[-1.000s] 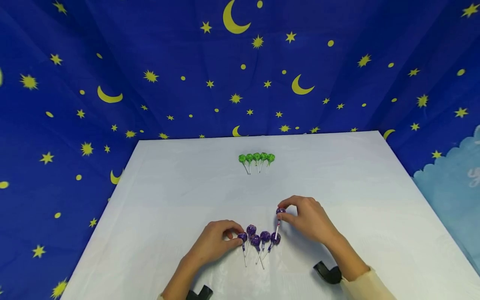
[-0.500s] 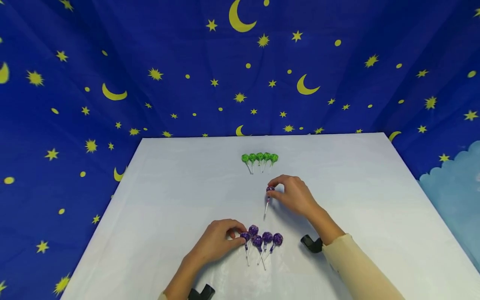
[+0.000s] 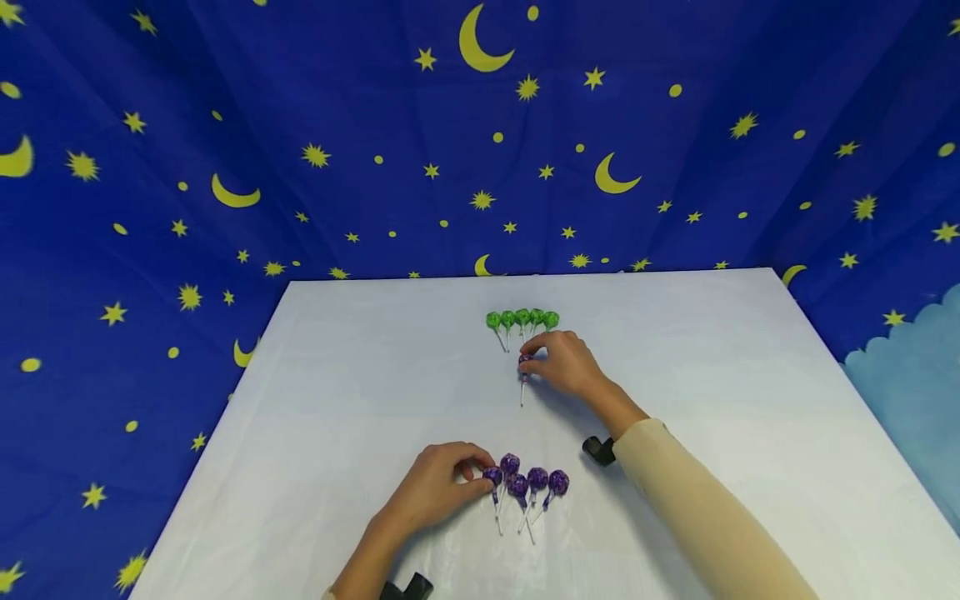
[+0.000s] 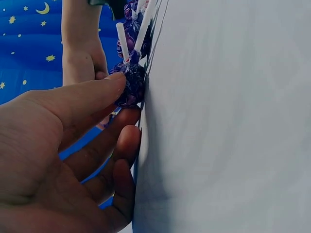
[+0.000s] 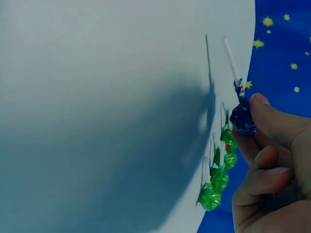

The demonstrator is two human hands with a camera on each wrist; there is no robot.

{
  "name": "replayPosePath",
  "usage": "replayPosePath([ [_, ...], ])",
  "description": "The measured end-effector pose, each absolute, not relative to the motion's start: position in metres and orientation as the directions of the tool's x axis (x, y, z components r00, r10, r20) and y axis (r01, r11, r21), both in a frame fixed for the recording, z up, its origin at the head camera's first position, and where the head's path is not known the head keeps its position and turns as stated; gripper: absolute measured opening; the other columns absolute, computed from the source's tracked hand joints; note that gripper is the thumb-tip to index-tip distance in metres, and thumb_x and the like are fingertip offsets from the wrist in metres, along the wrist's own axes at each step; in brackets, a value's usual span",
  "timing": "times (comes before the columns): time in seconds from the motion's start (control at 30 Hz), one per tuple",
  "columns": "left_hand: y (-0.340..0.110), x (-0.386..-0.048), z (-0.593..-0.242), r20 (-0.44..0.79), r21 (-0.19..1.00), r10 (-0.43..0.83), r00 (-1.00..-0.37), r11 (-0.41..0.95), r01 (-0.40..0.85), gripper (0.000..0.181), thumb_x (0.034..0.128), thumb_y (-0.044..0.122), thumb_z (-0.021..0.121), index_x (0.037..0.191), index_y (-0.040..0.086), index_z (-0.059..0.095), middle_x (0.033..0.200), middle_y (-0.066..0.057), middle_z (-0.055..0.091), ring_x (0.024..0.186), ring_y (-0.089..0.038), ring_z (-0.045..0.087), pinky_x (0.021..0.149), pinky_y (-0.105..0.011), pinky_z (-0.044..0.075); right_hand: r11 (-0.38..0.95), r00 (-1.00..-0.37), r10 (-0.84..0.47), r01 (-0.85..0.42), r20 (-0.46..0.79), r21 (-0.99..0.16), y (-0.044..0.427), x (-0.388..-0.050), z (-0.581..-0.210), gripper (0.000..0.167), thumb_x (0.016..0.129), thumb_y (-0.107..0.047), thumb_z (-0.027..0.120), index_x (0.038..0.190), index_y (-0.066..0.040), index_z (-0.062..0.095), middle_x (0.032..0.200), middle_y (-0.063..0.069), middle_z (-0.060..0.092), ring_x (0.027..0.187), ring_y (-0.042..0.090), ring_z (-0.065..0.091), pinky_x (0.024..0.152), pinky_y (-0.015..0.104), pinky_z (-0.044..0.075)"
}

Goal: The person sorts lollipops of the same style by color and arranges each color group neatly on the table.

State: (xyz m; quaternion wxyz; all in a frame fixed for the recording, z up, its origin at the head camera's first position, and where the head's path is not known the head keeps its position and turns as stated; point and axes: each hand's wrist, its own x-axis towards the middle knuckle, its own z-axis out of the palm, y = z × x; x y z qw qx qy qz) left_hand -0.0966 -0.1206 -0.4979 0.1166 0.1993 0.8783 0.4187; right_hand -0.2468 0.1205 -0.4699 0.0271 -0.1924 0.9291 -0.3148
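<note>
The right hand [image 3: 566, 363] pinches a purple-wrapped lollipop [image 3: 525, 360] by its head, just in front of a row of several green lollipops [image 3: 522, 317]. In the right wrist view that purple lollipop [image 5: 243, 120] hangs between thumb and fingers, its white stick clear of the table. Nearer the front, the left hand [image 3: 442, 486] has thumb and index finger on the leftmost of several purple lollipops [image 3: 537, 478] lying in a cluster. The left wrist view shows the thumb pressed to that purple head [image 4: 131, 86], the other fingers loosely bent.
A white table [image 3: 360, 375] lies under everything. Behind it hangs a blue curtain [image 3: 337, 100] with yellow moons and stars. Black wrist-worn pieces [image 3: 598, 451] show at both wrists; a light blue scalloped cloth shape [image 3: 911, 350] is at the right.
The right hand has carried its purple lollipop from above the purple cluster back and leftward to the green row. The left hand stays at the leftmost purple lollipop.
</note>
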Motion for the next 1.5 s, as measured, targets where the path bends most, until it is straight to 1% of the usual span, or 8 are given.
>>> replayPosePath([
  [0.13,-0.121,-0.096,-0.499,-0.038,0.781,0.444,-0.895,0.571,0.251,0.021,0.0862,0.029,0.074,0.106,0.026,0.07,0.095,0.016,0.065,0.076,-0.003,0.057,0.069,-0.027,0.047,0.72,-0.919,-0.387,-0.349,0.07,-0.6,0.116,-0.256,-0.478,0.026,0.085,-0.027,0.076,0.107,-0.013,0.075,0.103,-0.002,0.07,0.11,0.026,0.057,0.099,0.05,0.036],
  [0.5,-0.12,-0.096,-0.499,-0.039,0.787,0.44,-0.897,0.566,0.244,0.02,0.0863,0.03,0.074,0.106,0.027,0.07,0.094,0.017,0.065,0.077,-0.003,0.058,0.069,-0.027,0.047,0.735,-0.922,-0.379,-0.351,0.078,-0.58,0.117,-0.263,-0.485,0.024,0.085,-0.025,0.076,0.106,-0.013,0.075,0.107,0.003,0.069,0.106,0.026,0.059,0.093,0.045,0.043],
  [0.73,-0.12,-0.097,-0.499,-0.038,0.784,0.438,-0.898,0.57,0.245,0.02,0.0866,0.03,0.073,0.106,0.028,0.07,0.094,0.017,0.065,0.077,-0.003,0.058,0.069,-0.027,0.048,0.734,-0.924,-0.372,-0.35,0.086,-0.582,0.117,-0.265,-0.486,0.024,0.085,-0.023,0.076,0.106,-0.012,0.075,0.109,0.005,0.068,0.107,0.028,0.059,0.094,0.048,0.041],
  [1.1,-0.12,-0.096,-0.499,-0.038,0.787,0.429,-0.902,0.569,0.238,0.019,0.0864,0.03,0.073,0.105,0.029,0.071,0.093,0.017,0.065,0.076,-0.004,0.058,0.069,-0.028,0.047,0.746,-0.928,-0.359,-0.349,0.099,-0.567,0.115,-0.265,-0.487,0.023,0.085,-0.023,0.076,0.106,-0.012,0.075,0.105,0.003,0.068,0.102,0.025,0.061,0.09,0.045,0.044],
  [1.5,-0.12,-0.096,-0.499,-0.054,0.795,0.419,-0.907,0.567,0.214,0.019,0.0865,0.032,0.073,0.106,0.03,0.071,0.092,0.017,0.065,0.076,-0.004,0.058,0.068,-0.028,0.047,0.745,-0.931,-0.35,-0.346,0.108,-0.571,0.114,-0.264,-0.487,0.024,0.084,-0.022,0.077,0.105,-0.012,0.074,0.106,0.004,0.067,0.104,0.025,0.06,0.09,0.044,0.045],
])
